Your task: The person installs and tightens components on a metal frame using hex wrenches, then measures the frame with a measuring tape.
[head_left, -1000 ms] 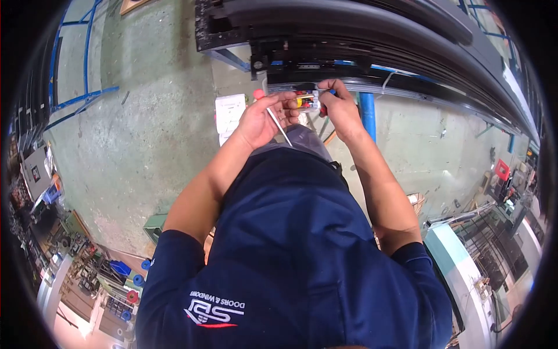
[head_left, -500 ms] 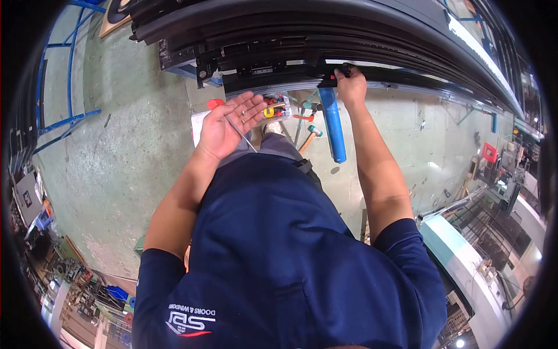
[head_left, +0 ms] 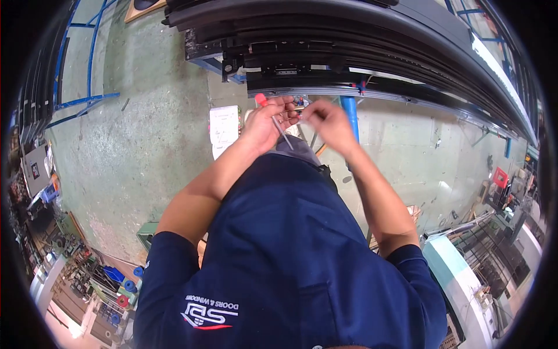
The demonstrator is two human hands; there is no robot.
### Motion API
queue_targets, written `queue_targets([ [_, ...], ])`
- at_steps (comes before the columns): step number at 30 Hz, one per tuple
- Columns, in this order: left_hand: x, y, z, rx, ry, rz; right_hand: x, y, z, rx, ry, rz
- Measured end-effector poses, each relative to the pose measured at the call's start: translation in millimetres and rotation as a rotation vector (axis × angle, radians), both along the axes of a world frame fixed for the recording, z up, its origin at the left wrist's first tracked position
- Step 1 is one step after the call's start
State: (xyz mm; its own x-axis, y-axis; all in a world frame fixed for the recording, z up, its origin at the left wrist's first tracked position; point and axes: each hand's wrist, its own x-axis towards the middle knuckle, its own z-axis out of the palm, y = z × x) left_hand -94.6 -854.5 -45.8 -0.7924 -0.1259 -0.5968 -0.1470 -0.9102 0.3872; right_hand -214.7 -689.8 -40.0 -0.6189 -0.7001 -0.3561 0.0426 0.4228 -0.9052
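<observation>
My left hand (head_left: 264, 125) holds a screwdriver with a red handle (head_left: 261, 99) between thumb and palm; its metal shaft (head_left: 282, 133) slants down toward my lap. Close beside it on the right is my right hand (head_left: 329, 125), its fingers bent toward the left fingertips. Motion smears the right fingers, and whatever may be between them is too small to make out. Both hands are in front of the long black profiles (head_left: 325, 55). Partly hidden behind the fingers is a container of small tools (head_left: 300, 102). A red and blue item (head_left: 361, 87) rests on the profile's edge.
White papers with drawings (head_left: 224, 127) are left of my hands. A blue padded post (head_left: 350, 110) stands below the profiles on the right. Blue metal racks (head_left: 90, 64) are at the far left. A teal and white machine (head_left: 447, 259) is at the lower right.
My right hand has come back from the black profile to beside my left hand. The red and blue item now lies on the profile. The screwdriver remains in my left hand.
</observation>
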Motion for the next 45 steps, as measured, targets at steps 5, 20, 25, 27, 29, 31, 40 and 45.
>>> queue_targets([
  [5, -10, 8, -9, -0.160, -0.145, 0.102, 40, -37, 34, 0.220, 0.052, 0.175],
  [20, 9, -41, -7, 0.134, 0.065, 0.066, 46, -63, 28, 0.023, 0.685, 0.063],
  [25, 7, -49, -4, 0.121, 0.072, 0.054, 45, -82, 21, -0.003, 0.760, 0.056],
  [27, 8, -52, -3, 0.114, 0.074, 0.038, 43, -87, 20, -0.028, 0.806, 0.082],
  [29, 9, -55, -1, 0.106, 0.077, 0.019, 41, -91, 21, -0.018, 0.831, 0.174],
  [31, 11, -58, -3, 0.137, 0.093, 0.008, 37, -92, 22, 0.012, 0.855, 0.249],
  [40, 16, -75, -5, 0.035, -0.091, -0.009, 33, -108, 9, 0.038, 0.680, 0.080],
  [45, 28, -91, -17, -0.016, -0.127, -0.027, 9, -125, -31, 0.209, 0.944, -0.027],
])
